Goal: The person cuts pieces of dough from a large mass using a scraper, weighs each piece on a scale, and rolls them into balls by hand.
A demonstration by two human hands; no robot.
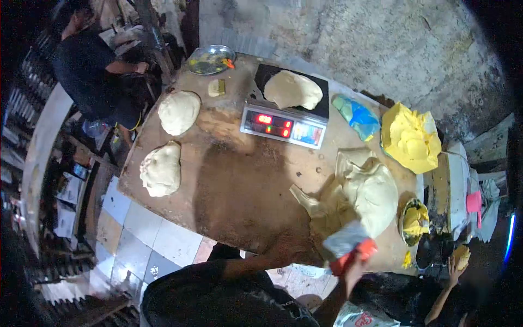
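My right hand [357,267] is closed around the red handle of a scraper [346,242], whose grey blade is over the near edge of a big dough mass [370,191]. My left hand [291,252] is dark and blurred near the table's front edge, left of the scraper; its fingers cannot be made out. A flat piece of dough [293,90] lies on the digital scale [283,129], whose red digits are lit. Two dough lumps, one farther back [178,113] and one nearer [161,169], rest on the table's left side.
A yellow block of fat [411,139], a blue bag [357,117] and a bowl with yellow stuff [415,220] are on the right. A metal plate [211,60] stands at the back left. One person [90,65] is at the left; another's hand [459,261] shows lower right.
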